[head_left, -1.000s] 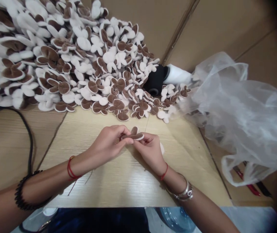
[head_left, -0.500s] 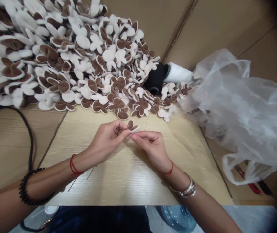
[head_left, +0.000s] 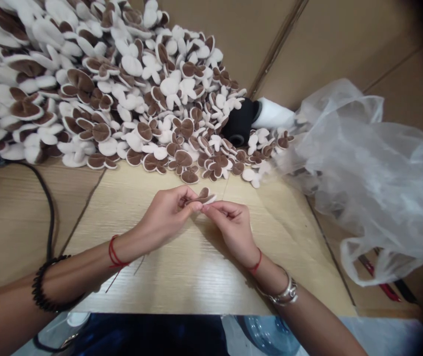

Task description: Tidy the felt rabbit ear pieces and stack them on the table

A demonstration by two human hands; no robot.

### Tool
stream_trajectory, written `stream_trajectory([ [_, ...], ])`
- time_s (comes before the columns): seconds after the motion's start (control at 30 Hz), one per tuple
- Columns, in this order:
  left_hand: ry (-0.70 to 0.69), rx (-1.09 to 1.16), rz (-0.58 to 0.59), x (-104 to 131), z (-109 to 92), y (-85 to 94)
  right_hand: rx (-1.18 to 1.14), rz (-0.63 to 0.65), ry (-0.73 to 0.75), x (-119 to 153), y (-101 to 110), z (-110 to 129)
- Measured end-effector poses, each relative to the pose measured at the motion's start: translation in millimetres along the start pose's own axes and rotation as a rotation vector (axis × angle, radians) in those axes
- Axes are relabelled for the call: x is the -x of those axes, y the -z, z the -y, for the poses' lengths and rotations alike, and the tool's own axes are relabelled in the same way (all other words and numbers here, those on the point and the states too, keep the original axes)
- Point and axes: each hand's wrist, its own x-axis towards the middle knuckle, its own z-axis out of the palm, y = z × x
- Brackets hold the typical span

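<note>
Between my hands is a small brown and white plush fabric piece (head_left: 204,196), with rounded lobes like those in the pile. My left hand (head_left: 172,207) pinches it between thumb and fingers, its brown side partly showing. The thumb and index finger of my right hand (head_left: 232,222) are pressed together at its near edge, right beside my left thumb. Whatever is between those right fingertips is too small to make out. Beyond my hands lies a large heap of similar plush pieces (head_left: 182,160), some brown side up, others white.
A black thread cone (head_left: 238,121) and a white thread cone (head_left: 274,113) lie by the heap. On the right a clear plastic bag (head_left: 378,168) partly covers red-handled and black tools (head_left: 387,289). A black cable (head_left: 50,212) runs down the left of the wooden board (head_left: 182,282).
My hands stay close together on the same plush piece, with only a very slight shift. The whole view has moved a little.
</note>
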Motion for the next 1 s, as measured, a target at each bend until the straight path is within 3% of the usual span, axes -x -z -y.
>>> stream_trajectory([
  [0.37, -0.072, -0.060, -0.043, 6, -4, -2.5, 0.046, -0.062, 0.036, 5, -4, -5],
  [0.47, -0.061, -0.029, -0.024, 5, -7, -2.0, 0.057, -0.009, 0.039, 5, -3, -3],
  [0.57, -0.026, 0.053, 0.017, 2, -11, 5.3, 0.067, 0.143, 0.043, -2, 5, 2],
  [0.63, -0.003, 0.140, 0.096, 0, -15, 12.6, 0.090, 0.251, 0.045, -9, 13, 5],
  [0.7, 0.014, 0.188, 0.250, 0, -19, 17.8, 0.138, 0.338, 0.027, -16, 21, 6],
  [0.77, 0.008, 0.126, 0.420, 2, -20, 17.6, 0.212, 0.372, 0.018, -20, 26, 7],
  [0.83, -0.079, -0.041, 0.474, 3, -17, 12.7, 0.302, 0.356, 0.095, -17, 26, 9],
  [0.93, -0.234, -0.278, 0.246, -2, -11, 6.5, 0.435, 0.354, 0.333, -7, 19, 12],
  [1.0, -0.219, -0.259, 0.062, -6, -8, 8.7, 0.466, 0.399, 0.399, -4, 15, 11],
])
